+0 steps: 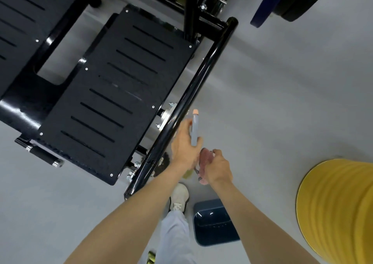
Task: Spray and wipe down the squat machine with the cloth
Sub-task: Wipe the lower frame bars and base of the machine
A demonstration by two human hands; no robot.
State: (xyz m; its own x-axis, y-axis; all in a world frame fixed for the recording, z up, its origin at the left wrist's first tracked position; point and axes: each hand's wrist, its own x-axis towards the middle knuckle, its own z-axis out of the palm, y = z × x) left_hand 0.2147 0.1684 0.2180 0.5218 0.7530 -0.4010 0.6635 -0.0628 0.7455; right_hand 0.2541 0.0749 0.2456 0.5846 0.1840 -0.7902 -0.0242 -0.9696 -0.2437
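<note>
The black squat machine fills the upper left, with a slotted foot plate and a glossy side tube running down its right edge. My left hand grips a grey spray bottle with a peach nozzle tip, held just right of the lower part of that tube. Right beside it, my right hand holds a bunched pink cloth. The two hands nearly touch above the grey floor.
A dark blue bin stands on the floor below my hands, and a large yellow ribbed object is at the right. A short black handle sticks out at the machine's lower left. My white shoe is next to the frame's end.
</note>
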